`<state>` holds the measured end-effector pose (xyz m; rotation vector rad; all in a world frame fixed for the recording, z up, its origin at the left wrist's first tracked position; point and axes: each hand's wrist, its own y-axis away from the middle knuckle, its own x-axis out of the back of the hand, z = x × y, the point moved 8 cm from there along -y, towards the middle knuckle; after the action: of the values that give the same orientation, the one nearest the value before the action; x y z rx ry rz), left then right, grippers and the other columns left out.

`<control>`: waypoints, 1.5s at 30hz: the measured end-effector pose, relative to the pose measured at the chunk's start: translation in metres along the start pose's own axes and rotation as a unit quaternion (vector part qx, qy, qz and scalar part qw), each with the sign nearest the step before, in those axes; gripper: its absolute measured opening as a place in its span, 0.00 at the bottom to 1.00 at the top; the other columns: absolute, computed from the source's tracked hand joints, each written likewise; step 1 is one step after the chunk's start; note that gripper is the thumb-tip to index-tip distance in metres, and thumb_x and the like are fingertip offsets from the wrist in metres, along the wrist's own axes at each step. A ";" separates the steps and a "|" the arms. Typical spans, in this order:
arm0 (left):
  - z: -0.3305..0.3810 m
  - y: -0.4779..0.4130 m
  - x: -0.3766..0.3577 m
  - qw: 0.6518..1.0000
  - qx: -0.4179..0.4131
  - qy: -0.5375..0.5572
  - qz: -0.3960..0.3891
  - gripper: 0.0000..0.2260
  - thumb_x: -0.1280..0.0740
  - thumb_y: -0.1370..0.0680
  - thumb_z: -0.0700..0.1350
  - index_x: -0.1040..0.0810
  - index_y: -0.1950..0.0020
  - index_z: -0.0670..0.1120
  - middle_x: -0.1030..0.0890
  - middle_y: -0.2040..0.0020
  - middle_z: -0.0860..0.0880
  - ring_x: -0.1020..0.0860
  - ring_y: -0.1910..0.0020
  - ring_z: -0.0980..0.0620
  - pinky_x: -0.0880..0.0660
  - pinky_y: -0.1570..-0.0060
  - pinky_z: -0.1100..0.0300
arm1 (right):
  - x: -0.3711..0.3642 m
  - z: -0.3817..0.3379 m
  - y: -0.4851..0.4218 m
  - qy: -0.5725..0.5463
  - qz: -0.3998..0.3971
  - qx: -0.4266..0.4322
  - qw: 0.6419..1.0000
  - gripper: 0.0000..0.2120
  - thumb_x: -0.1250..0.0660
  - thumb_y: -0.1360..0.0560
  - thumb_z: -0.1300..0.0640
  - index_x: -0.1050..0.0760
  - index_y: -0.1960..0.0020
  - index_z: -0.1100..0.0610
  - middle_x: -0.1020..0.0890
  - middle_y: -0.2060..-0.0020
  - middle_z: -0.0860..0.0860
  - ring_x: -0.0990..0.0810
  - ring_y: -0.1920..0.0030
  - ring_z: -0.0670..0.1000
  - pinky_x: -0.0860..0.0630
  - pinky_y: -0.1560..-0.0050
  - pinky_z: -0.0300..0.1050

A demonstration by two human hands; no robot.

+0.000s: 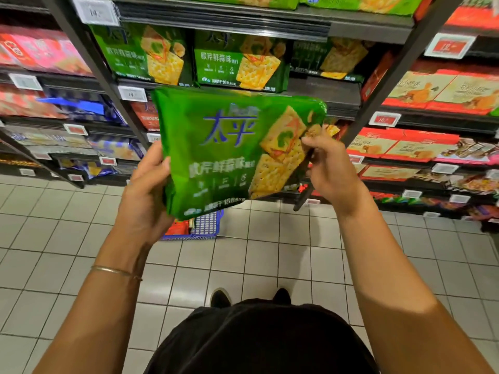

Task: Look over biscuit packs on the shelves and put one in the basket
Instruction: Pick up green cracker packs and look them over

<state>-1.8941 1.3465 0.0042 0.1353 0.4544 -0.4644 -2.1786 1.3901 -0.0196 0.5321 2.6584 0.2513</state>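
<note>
Step in hand: the look-over; the drop-off is not yet done. Left hand (145, 195) grasps the left edge of the pack (216, 147), thumb on the front face, fingers behind. The pack is held up in the air between both hands, in front of the shelf, print facing the camera, a bit tilted. Basket (206, 226) is blue and sits on the floor below, mostly hidden behind the pack's lower edge, with something red in it. The same packs (243, 63) stand in a row on the shelf (324, 95) just above. Right hand (330, 171) pinches the pack's right edge, thumb on the print, fingers curled. A dark bar runs down beside that hand; I can't tell what it is. Next move, my read: lower the pack to the basket and release over the rim, likely freeing one hand first. Look of the pack: glossy green film bag, blue logo up top, pale text mid-face, square crackers printed down the right side. It seems full, soft-sided and slick, with no tear or dent visible.
</note>
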 end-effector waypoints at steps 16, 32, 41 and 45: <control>-0.130 0.041 -0.046 0.837 0.459 0.298 0.018 0.22 0.27 0.27 0.47 0.19 0.35 0.41 0.18 0.44 0.38 0.13 0.53 0.41 0.15 0.67 0.51 | -0.017 -0.051 -0.021 0.139 0.044 -0.047 0.988 0.31 0.27 0.32 0.33 0.19 0.36 0.49 0.13 0.43 0.51 0.14 0.41 0.54 0.20 0.36 0.61; -0.068 -0.013 0.009 0.973 0.180 0.035 0.142 0.27 0.28 0.25 0.50 0.25 0.26 0.46 0.15 0.38 0.43 0.13 0.46 0.46 0.15 0.56 0.53 | 0.013 -0.041 -0.010 0.088 -0.100 -0.033 0.991 0.22 0.32 0.22 0.63 0.29 0.28 0.59 0.17 0.48 0.52 0.17 0.47 0.52 0.19 0.48 0.49; -0.017 -0.003 -0.052 0.940 -0.079 -0.327 -0.061 0.26 0.23 0.24 0.57 0.26 0.28 0.61 0.17 0.35 0.55 0.17 0.37 0.52 0.18 0.42 0.57 | 0.049 0.019 0.008 -0.122 0.096 -0.073 0.985 0.25 0.47 0.18 0.60 0.34 0.24 0.71 0.29 0.27 0.70 0.27 0.28 0.70 0.34 0.25 0.69; -0.012 -0.001 -0.057 0.930 -0.084 -0.353 -0.058 0.25 0.24 0.23 0.58 0.26 0.28 0.60 0.16 0.36 0.57 0.16 0.39 0.54 0.18 0.43 0.53 | 0.059 0.028 0.014 -0.131 0.131 -0.087 0.979 0.25 0.46 0.17 0.58 0.32 0.23 0.67 0.25 0.28 0.66 0.24 0.29 0.68 0.32 0.26 0.68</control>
<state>-1.9447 1.3707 0.0188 -0.2253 -0.2107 -0.5527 -2.2114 1.4290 -0.0624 0.7991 2.2841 0.4539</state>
